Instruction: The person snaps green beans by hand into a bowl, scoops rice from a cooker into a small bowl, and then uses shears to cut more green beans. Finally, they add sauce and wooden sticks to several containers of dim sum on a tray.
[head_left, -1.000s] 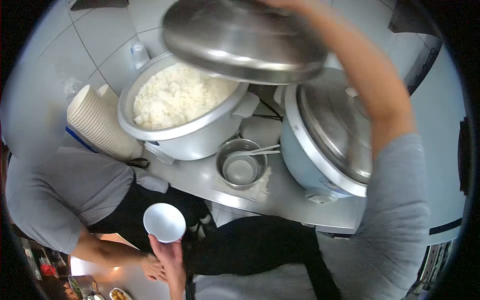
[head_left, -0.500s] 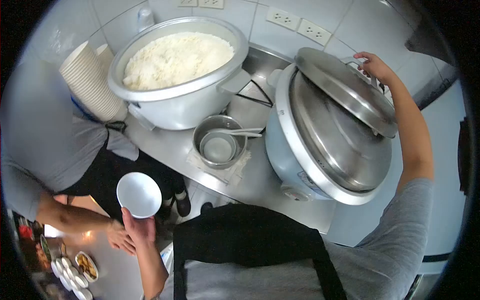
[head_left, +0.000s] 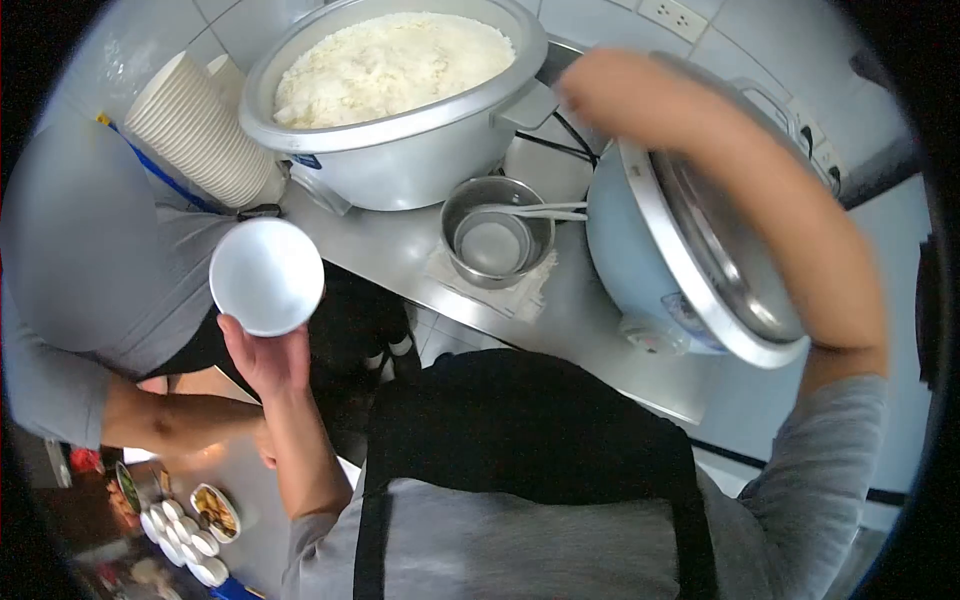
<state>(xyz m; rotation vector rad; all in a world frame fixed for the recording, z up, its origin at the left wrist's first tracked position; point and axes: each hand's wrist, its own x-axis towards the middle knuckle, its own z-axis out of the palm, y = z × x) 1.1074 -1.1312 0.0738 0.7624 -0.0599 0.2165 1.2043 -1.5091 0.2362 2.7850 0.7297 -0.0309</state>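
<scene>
My left hand (head_left: pixel 270 362) is closed on a white bowl (head_left: pixel 267 276), tilted so its hollow faces me; nothing shows inside. My right hand (head_left: pixel 608 95) is a blur between the two large cookers, close to the side handle of the left one, its fingers smeared. That left cooker pot (head_left: pixel 400 168) has no lid and is full of white rice (head_left: pixel 395 72). Under my right forearm stands the other rice cooker (head_left: pixel 632 235), with a steel lid (head_left: pixel 712 235) on it. Between them a small steel pot (head_left: pixel 482 272) holds cloudy liquid and light-handled utensils (head_left: pixel 550 210).
Stacked white cups or bowls (head_left: pixel 205 135) lean at the left. A co-worker's arm (head_left: pixel 180 420) reaches beside my left forearm. Lower left, a table (head_left: pixel 280 520) bears small white dishes (head_left: pixel 185 535) and a food dish (head_left: pixel 215 512). A folded cloth (head_left: pixel 530 295) lies under the small pot.
My right hand has left the handle of the upper lid and swung left toward the rice-filled cooker. My left hand has lifted the bowl a little. The whole view has shifted.
</scene>
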